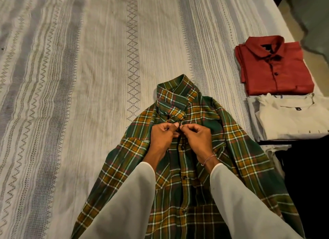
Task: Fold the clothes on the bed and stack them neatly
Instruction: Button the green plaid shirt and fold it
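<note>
A green and yellow plaid shirt [238, 149] lies face up on the bed, collar pointing away from me, its lower buttons fastened. My left hand [162, 137] pinches the left side of the placket just under the collar. My right hand [197, 138] pinches the right side at the same spot, thumb and finger meeting at a button. The two hands almost touch. A folded red shirt [272, 67] lies at the right of the bed. Just in front of it sits a folded white garment [292, 117].
The bed [89, 78] is covered with a white sheet with grey woven stripes, open to the left and beyond the plaid shirt. Its right edge runs past the folded clothes. A dark area [306, 176] lies at the lower right, and more white cloth [274, 149] shows beside it.
</note>
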